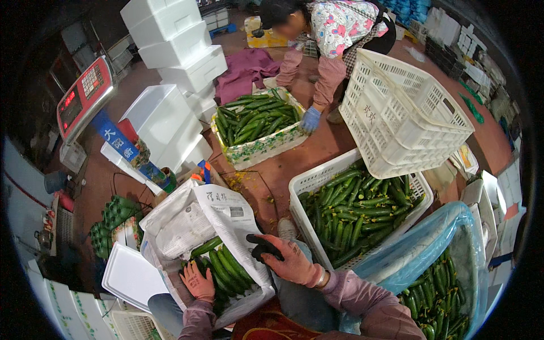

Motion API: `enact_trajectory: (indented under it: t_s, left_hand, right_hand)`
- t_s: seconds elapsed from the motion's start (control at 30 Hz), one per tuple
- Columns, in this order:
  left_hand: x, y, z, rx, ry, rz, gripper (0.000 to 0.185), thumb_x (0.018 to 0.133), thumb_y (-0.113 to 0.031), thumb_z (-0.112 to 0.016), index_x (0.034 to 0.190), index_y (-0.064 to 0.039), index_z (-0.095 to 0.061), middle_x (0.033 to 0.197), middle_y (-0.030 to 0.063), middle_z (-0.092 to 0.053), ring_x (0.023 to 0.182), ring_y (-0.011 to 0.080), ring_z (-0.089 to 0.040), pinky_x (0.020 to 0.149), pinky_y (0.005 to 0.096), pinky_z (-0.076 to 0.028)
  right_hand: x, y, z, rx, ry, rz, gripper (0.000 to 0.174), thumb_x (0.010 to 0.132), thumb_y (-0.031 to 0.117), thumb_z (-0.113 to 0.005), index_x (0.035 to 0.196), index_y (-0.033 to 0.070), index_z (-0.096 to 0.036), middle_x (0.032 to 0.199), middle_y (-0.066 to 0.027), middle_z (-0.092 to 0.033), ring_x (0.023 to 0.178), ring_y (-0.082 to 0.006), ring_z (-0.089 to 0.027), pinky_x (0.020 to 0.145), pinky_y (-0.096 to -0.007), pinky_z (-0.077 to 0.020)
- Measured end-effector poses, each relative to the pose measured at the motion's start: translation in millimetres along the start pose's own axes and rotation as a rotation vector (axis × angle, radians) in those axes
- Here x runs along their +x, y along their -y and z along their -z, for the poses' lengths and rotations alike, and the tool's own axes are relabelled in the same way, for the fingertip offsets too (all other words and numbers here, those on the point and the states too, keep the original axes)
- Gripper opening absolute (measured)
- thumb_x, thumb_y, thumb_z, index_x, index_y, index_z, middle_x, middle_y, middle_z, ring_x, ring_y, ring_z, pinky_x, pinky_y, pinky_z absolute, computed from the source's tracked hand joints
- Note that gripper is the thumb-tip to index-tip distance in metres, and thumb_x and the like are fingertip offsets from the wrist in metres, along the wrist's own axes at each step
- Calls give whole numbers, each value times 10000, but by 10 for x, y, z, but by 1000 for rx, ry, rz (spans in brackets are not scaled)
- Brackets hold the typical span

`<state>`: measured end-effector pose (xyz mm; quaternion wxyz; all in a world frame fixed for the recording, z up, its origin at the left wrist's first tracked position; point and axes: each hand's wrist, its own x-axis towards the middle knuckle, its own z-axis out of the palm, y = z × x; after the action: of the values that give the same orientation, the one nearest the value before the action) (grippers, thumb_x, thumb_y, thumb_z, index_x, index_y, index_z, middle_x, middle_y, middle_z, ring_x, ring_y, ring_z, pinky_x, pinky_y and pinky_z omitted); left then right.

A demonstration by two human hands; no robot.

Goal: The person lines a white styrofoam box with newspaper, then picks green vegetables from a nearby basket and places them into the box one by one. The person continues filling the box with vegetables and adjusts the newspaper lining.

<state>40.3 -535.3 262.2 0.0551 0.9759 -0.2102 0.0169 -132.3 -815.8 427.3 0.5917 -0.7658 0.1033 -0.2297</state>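
My left hand (198, 282), in a pinkish work glove, rests with spread fingers on cucumbers (227, 270) laid side by side in a white box (163, 276) lined with newspaper (231, 216). My right hand (293, 260), gloved with black fingertips, hovers by the box's right side, fingers bent and apart; I see nothing held in it. To its right stands a white plastic crate (299, 212) heaped with cucumbers (357, 212), some with yellow blossoms. Nearer on the right, a container lined with blue plastic film (408, 259) holds more cucumbers (437, 293).
A co-worker (331, 55) bends over a foam box (259, 148) of cucumbers. A white crate (403, 114) sits tilted on the full crate. Foam boxes (178, 42) are stacked behind the scale (85, 97). A white lid (131, 272) lies left of my box.
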Motion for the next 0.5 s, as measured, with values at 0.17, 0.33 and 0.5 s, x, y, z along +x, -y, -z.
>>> enact_trajectory:
  t_s: [0.17,0.33,0.5]
  left_hand:
    - [7,9,-4,-5,24,-1,600,947,-413,-539,1389,-20,-441,1408,175,-448,1331,366,-370,1163,548,-174]
    - [16,23,-24,26,49,18,607,941,-407,-545,1397,-21,-436,1413,173,-447,1335,359,-370,1164,541,-178]
    - [18,42,-41,44,36,-3,583,939,-383,-549,1384,-21,-446,1420,169,-447,1338,349,-375,1163,533,-181]
  right_hand:
    - [-7,69,86,95,-6,-19,425,874,78,-634,1289,46,-548,1091,-219,-652,984,-376,-653,834,-397,-511]
    - [2,102,124,128,16,8,433,877,79,-626,1301,58,-541,1112,-215,-644,989,-376,-648,845,-402,-507]
    - [6,207,171,85,2,33,433,878,86,-623,1301,57,-534,1108,-211,-643,1004,-386,-632,840,-415,-504]
